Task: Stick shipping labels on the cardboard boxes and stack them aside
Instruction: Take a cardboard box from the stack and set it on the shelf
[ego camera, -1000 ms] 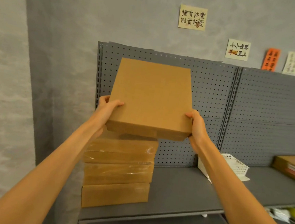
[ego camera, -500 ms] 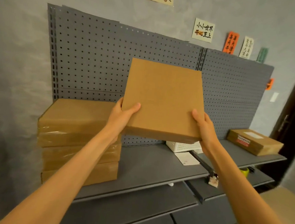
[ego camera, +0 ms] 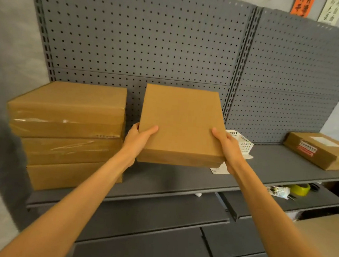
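I hold a flat plain cardboard box (ego camera: 182, 125) in both hands, low over the grey shelf (ego camera: 273, 167). My left hand (ego camera: 139, 137) grips its near left corner, thumb on top. My right hand (ego camera: 227, 146) grips the near right corner the same way. No label shows on the box's top. To the left stands a stack of three cardboard boxes (ego camera: 69, 132), the upper two wrapped in clear film. A white label sheet (ego camera: 218, 170) lies on the shelf under my right hand. At the far right sits a box with labels (ego camera: 321, 150).
A white plastic basket (ego camera: 240, 142) stands behind the held box against the grey pegboard (ego camera: 140, 45). On the lower right shelf lie a yellow tape roll (ego camera: 300, 188) and a crumpled wrapper (ego camera: 279, 191). More grey shelves (ego camera: 156, 228) run below.
The box has come off the stack on the left, moved right and come down toward the shelf. My view has tilted down and to the right.
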